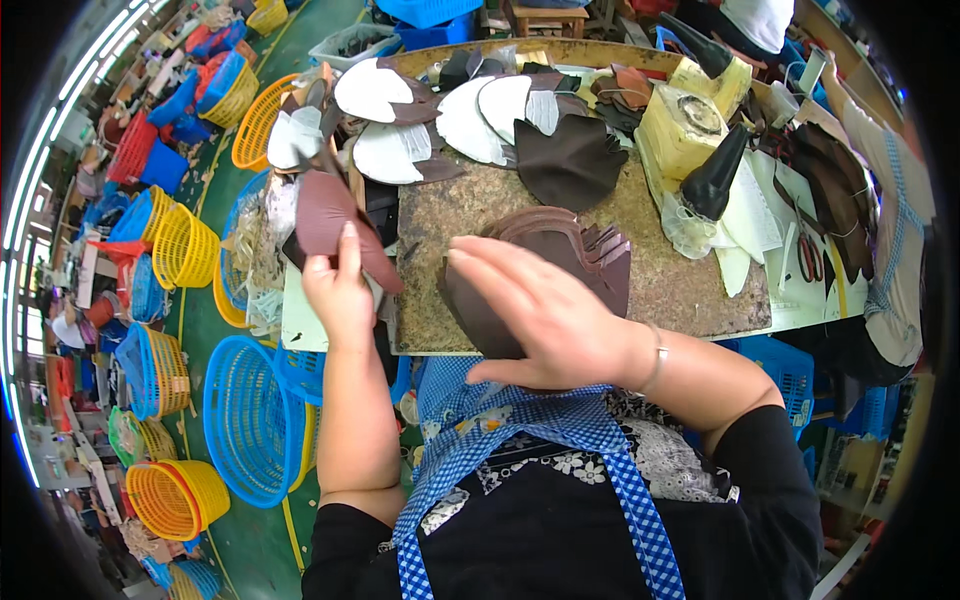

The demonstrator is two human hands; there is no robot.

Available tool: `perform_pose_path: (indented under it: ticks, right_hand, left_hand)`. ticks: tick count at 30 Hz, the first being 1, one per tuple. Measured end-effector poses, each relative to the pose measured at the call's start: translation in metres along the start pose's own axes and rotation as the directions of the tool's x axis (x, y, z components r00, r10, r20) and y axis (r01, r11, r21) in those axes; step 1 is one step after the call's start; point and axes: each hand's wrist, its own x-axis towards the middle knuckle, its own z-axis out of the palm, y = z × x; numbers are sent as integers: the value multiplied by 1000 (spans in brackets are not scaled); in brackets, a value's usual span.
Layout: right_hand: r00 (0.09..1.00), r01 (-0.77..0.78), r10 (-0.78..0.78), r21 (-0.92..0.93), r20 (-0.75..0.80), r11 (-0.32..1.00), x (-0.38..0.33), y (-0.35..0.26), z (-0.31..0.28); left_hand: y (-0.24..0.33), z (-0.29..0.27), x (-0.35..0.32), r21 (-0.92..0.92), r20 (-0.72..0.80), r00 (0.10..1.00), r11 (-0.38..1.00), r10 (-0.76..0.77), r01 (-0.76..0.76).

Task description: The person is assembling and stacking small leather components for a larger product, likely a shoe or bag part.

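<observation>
My left hand [340, 295] pinches a reddish-brown leather shoe-upper piece [322, 215] between thumb and fingers, beside the left edge of a worn, stained work board [430, 225]. Over the board's near part, my right hand [570, 325] is stretched flat with the thumb apart. Beneath it lie dark brown leather pieces [470, 312], partly covered by the hand; I cannot tell whether it touches them. Curved, layered brown leather edges [545, 222] show just beyond my fingers. Farther back rests a dark leather piece [570, 160] with a notched edge, near several white-lined leather pieces [388, 152].
At the board's right stand a yellow wrapped block [688, 130] and a black cone [716, 178]. Scissors [808, 258] lie farther right, near another person's sleeve [895, 190]. Blue [245, 420] and yellow plastic baskets [186, 247] stand on the green floor at left.
</observation>
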Motion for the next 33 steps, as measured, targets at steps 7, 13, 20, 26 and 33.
perform_pose_path:
  ticks: [7,13,20,26,33]
  right_hand:
    - [918,-320,342,-135,199,938,81,39,58]
    - [513,-782,813,541,276,310,119,102,48]
    - [498,-155,816,955,295,-252,93,129,-12]
    - [728,-353,682,891,69,286,-18,52,-62]
    - [746,-662,656,-21,-118,749,-88,29,-27]
  left_hand:
    - [0,15,-9,-324,107,958,902,-265,286]
    - [-82,-21,-13,747,369,928,574,61,-335]
    - [-99,-23,-4,843,466,885,303,-2,-444]
    - [-57,-31,7,445,167,940,828,298,-341]
    - [26,45,-102,108,943,271,597,191,-795]
